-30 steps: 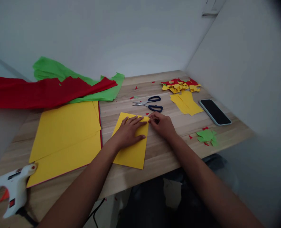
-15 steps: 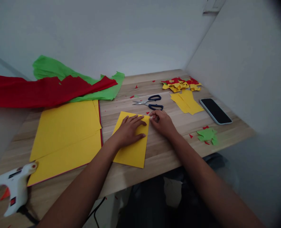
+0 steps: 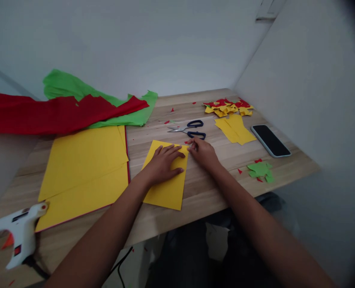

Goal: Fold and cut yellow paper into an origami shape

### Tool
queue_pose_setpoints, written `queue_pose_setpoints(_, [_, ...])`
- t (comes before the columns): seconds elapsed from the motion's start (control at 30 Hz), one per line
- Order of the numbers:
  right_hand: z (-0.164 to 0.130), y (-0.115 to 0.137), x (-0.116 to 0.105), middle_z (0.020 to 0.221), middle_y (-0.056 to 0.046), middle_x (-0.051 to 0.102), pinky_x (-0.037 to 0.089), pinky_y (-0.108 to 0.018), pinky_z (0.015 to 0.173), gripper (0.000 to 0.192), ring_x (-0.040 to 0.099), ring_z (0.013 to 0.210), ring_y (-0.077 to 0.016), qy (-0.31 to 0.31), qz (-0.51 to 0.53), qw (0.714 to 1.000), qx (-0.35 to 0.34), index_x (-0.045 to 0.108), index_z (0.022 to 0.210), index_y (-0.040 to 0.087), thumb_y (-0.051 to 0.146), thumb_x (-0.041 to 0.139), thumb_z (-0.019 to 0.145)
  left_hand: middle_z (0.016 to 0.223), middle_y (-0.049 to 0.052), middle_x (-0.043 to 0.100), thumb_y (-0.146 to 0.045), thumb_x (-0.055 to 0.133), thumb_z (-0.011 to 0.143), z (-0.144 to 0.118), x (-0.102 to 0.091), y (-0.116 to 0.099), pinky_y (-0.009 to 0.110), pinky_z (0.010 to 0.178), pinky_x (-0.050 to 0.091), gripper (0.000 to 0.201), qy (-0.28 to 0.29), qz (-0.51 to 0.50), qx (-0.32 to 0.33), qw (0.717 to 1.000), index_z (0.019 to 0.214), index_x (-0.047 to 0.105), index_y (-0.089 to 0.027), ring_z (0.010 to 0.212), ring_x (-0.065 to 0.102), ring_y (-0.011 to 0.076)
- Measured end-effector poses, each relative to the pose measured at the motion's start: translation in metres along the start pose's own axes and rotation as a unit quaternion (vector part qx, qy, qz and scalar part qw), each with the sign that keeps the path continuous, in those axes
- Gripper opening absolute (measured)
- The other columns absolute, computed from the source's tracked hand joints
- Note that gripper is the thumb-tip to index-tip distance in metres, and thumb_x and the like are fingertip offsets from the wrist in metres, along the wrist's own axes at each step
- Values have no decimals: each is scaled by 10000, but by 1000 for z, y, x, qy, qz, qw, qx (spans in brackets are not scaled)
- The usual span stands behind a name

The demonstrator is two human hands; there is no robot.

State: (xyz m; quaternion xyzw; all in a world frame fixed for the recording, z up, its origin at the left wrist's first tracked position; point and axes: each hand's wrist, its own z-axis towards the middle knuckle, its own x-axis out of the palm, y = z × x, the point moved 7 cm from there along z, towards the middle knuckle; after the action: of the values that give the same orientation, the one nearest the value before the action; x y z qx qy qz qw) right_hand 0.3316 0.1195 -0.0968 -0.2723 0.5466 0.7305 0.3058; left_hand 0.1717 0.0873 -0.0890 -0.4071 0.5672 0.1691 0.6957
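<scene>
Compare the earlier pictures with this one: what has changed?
Hardly anything: the whole view shifts slightly, and nothing is visibly taken hold of or let go. The left hand stays flat on the yellow sheet; the right hand stays at its far right corner, though whether it grips the paper is unclear. The scissors, phone and glue gun lie as they were.

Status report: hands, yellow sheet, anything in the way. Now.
Left hand spread on small yellow sheet. Right hand at sheet's far right corner. Sheet lying flat. Scissors just beyond, off the sheet.
</scene>
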Motion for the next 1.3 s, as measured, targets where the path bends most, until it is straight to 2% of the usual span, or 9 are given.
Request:
queue_pose_setpoints(0.17, [9, -2, 1, 829, -37, 699, 466, -336, 710, 143, 636, 760, -227, -27, -10, 998, 52, 676, 936, 221, 161, 613, 822, 1557, 59, 433, -427, 630, 871, 0, 0, 0, 552, 1189, 207, 432, -2, 3, 3, 1000, 1269, 585, -265, 1453, 326, 313])
queue_pose_setpoints(0.3, [2, 4, -2, 996, -57, 728, 483, -351, 816, 212, 666, 900, -231, -56, 15, 998, 33, 652, 1038, 229, 155, 556, 864, 1559, 55, 432, -432, 620, 876, -1, 0, 0, 548, 1190, 208, 444, -1, 6, 3, 1000, 1285, 578, -266, 1456, 326, 308])
queue_pose_setpoints(0.47, [-7, 0, -5, 917, -23, 762, 513, -318, 788, 132, 711, 855, -198, -59, 75, 995, 14, 650, 952, 240, 182, 565, 869, 1563, 61, 426, -458, 611, 880, -2, 0, 0, 560, 1187, 193, 502, -3, 3, 4, 1000, 1341, 548, -268, 1454, 330, 308])
queue_pose_setpoints(0.6, [-5, -4, -3, 874, -4, 769, 526, -300, 769, 147, 726, 824, -180, -52, 104, 993, 11, 646, 950, 244, 166, 572, 849, 1562, 62, 428, -466, 613, 879, -2, 1, 0, 548, 1188, 201, 509, -9, 3, 6, 1000, 1344, 549, -271, 1454, 331, 301])
queue_pose_setpoints(0.97, [-5, -5, -8, 929, -26, 773, 519, -333, 803, 96, 719, 873, -209, -82, 98, 991, 24, 670, 923, 244, 239, 594, 865, 1550, 52, 448, -449, 608, 881, 0, 0, 0, 542, 1186, 200, 491, -16, -5, 1, 1000, 1331, 559, -258, 1441, 351, 297])
queue_pose_setpoints(1.13, [-18, 3, -9, 926, -18, 765, 527, -325, 816, 101, 722, 885, -200, -50, 108, 993, -9, 651, 939, 245, 214, 606, 854, 1522, 44, 485, -431, 593, 885, 0, -1, -1, 513, 1185, 215, 463, -43, -1, -2, 999, 1313, 570, -257, 1424, 375, 286])
queue_pose_setpoints(1.3, [-27, 6, -7, 939, -12, 764, 540, -344, 831, 124, 727, 898, -203, -29, 108, 994, -15, 640, 971, 256, 208, 593, 868, 1547, 47, 451, -449, 549, 906, -1, 0, -2, 525, 1191, 191, 486, -36, 0, 2, 999, 1363, 541, -281, 1439, 347, 294])
